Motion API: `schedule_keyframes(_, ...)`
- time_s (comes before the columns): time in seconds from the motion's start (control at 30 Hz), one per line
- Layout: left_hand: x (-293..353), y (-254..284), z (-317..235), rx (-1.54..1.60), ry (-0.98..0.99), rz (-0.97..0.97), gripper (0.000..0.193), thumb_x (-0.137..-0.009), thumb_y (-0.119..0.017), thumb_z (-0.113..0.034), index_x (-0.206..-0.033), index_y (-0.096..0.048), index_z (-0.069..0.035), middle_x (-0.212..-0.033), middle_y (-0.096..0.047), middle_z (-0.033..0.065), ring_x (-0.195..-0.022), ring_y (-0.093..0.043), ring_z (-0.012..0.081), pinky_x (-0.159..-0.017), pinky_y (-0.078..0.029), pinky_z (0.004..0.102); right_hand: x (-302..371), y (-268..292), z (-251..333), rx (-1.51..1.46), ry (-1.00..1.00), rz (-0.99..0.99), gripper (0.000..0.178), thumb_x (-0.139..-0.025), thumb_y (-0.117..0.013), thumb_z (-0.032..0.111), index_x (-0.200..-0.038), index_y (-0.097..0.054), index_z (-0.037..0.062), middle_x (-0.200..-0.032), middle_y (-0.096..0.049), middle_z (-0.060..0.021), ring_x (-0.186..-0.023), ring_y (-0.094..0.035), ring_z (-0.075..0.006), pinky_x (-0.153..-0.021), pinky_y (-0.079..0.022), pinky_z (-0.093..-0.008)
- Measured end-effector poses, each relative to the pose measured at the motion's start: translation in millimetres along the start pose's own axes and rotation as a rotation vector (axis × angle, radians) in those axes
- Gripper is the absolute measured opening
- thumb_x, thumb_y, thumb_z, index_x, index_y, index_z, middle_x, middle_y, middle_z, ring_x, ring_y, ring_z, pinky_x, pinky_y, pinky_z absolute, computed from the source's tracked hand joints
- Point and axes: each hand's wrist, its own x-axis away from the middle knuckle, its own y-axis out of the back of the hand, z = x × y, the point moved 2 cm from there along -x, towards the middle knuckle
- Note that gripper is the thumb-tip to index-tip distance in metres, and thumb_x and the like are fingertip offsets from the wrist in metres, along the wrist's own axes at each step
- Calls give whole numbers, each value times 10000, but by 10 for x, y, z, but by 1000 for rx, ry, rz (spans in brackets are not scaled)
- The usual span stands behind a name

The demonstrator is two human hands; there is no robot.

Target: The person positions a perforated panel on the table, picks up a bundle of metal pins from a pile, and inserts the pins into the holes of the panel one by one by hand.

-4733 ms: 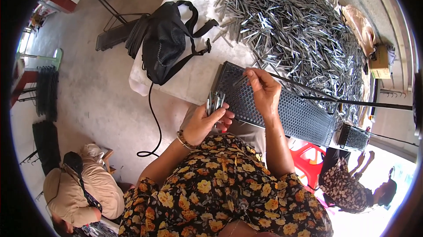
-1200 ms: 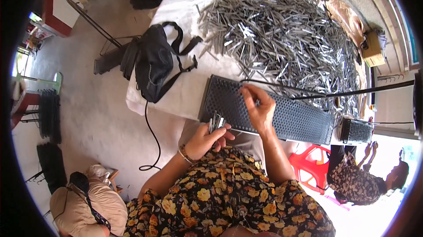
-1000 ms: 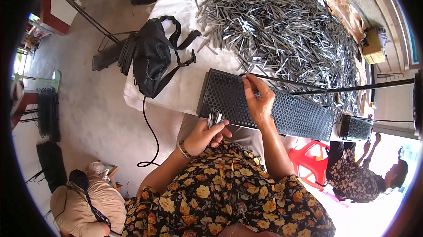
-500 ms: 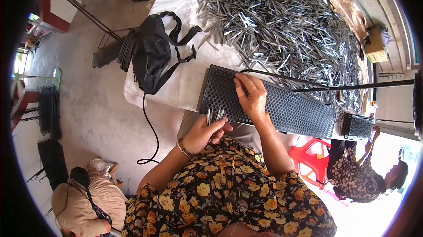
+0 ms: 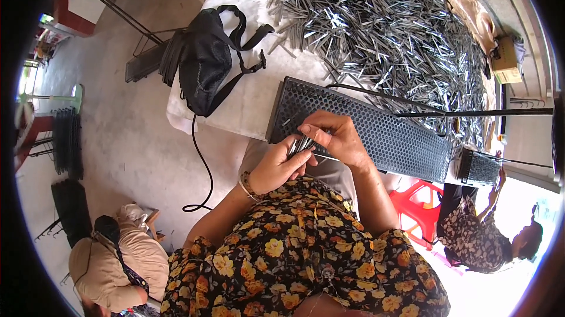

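Note:
My left hand [image 5: 272, 167] is closed around a small bunch of thin metal strips [image 5: 299, 146]. Its fist is just off the near edge of a long black perforated panel [image 5: 388, 131]. My right hand [image 5: 342, 140] meets it there, thumb and fingers pinched at the top of the same bunch. How many strips the right fingers grip is hidden. One small shiny piece [image 5: 286, 122] shows on the left part of the panel. The panel slants across the front of the table, with a thin black rod along its far side.
A large heap of dark metal strips [image 5: 382, 28] covers the white-clothed table [image 5: 235, 118]. A black bag [image 5: 203, 61] with loose straps lies at its left edge, a cord hanging down. At right are a red stool [image 5: 416, 205] and another person [image 5: 477, 228]; someone else sits lower left.
My right hand has left the panel's surface and come down to the strips in my left hand. My left hand has shifted slightly to the right. A small shiny piece now shows on the panel.

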Motion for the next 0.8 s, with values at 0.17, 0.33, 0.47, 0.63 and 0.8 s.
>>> schedule_keyframes(0.17, 62, -9, -26, -84, 75, 29, 162, -955, -509, -154, -1048, -497, -21, -819, -620, 45, -572, -474, 29, -468, -382, 173, 1, 89, -69, -81, -94, -20, 225, -867, -660, 186, -912, -680, -33, -881, -646, -78, -743, -576, -126, -679, -464, -261)
schedule_keyframes(0.33, 203, 103, 56, 278, 168, 147, 160, -947, -510, -134, -1056, -514, -17, -804, -588, 57, -560, -422, 37, -456, -325, 174, -87, -81, -15, 389, 274, -142, 220, -808, -681, 97, -1017, -667, 29, -966, -617, -93, -842, -602, -195, -705, -485, -284)
schedule_keyframes(0.47, 344, 201, -38, 326, 232, 148, 120, -929, -497, -103, -1029, -500, -36, -794, -566, 85, -552, -373, 37, -459, -295, 172, -189, -244, -97, 755, 523, -97, 258, -731, -708, 99, -984, -667, 66, -1000, -590, -101, -854, -595, -264, -720, -483, -352)
schedule_keyframes(0.63, 378, 238, -40, 424, 171, 87, 122, -932, -508, -119, -1028, -505, -42, -848, -563, 84, -570, -390, 40, -462, -301, 171, -145, -305, -130, 881, 648, -15, 254, -721, -695, 94, -971, -658, 67, -1003, -595, -80, -859, -596, -235, -722, -470, -349)
schedule_keyframes(0.8, 379, 199, 10, 543, 153, 102, 148, -945, -496, -160, -1029, -514, -40, -953, -571, 108, -602, -427, 62, -464, -333, 183, -51, -293, 12, 724, 700, -214, 228, -735, -677, 28, -962, -655, 44, -981, -639, -80, -863, -617, -227, -738, -489, -343)
